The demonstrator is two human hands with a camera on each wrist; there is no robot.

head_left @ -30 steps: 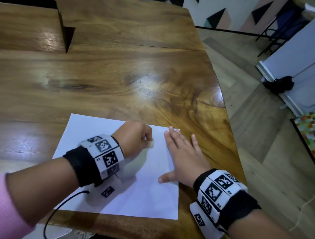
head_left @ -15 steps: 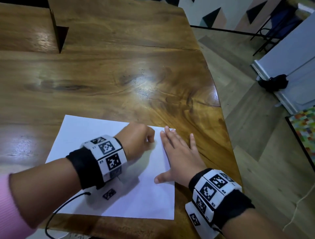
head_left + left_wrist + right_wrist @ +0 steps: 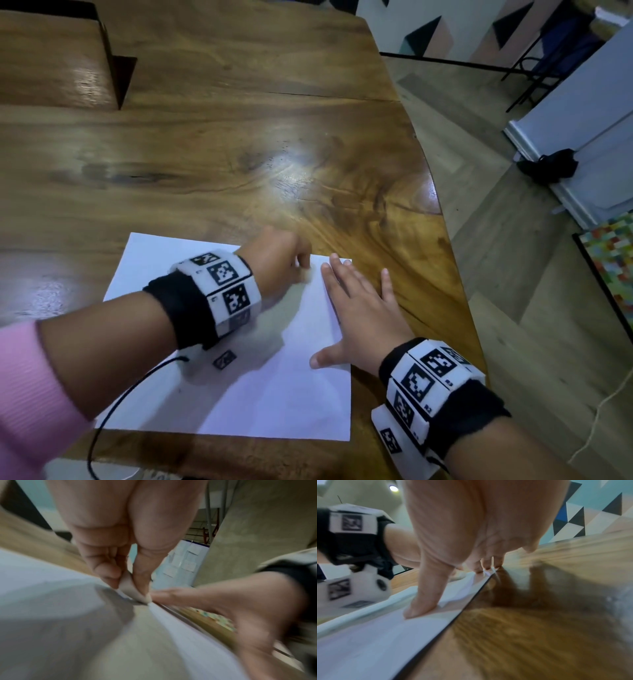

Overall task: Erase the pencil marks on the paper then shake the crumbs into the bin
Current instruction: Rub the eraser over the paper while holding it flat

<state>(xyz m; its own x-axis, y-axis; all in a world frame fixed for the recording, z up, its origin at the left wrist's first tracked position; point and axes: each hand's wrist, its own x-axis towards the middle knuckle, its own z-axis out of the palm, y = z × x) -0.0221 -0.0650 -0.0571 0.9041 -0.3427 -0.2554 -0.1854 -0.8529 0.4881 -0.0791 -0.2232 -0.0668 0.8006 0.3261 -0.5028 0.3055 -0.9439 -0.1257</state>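
Since a second ago my left hand (image 3: 279, 262) has slid a little up the paper (image 3: 274, 387) toward its far edge, taking the eraser (image 3: 133, 588) with it, while my right hand (image 3: 363, 308) has stayed flat where it was. Thumb and curled fingers (image 3: 104, 568) of the left hand pinch the small pale eraser, its lower end pressed onto the paper near the far right corner. That wrist view is smeared with motion, so I cannot make out any pencil marks or crumbs beside it. Fingers straight and spread, the right hand lies palm down on the paper's right side, the thumb (image 3: 419, 607) pressing the sheet and the little finger reaching past the edge onto the worktop (image 3: 239, 154). Both hands sit just beside each other at that corner, not quite touching. On the wooden worktop the paper lies flat, close to the near edge.
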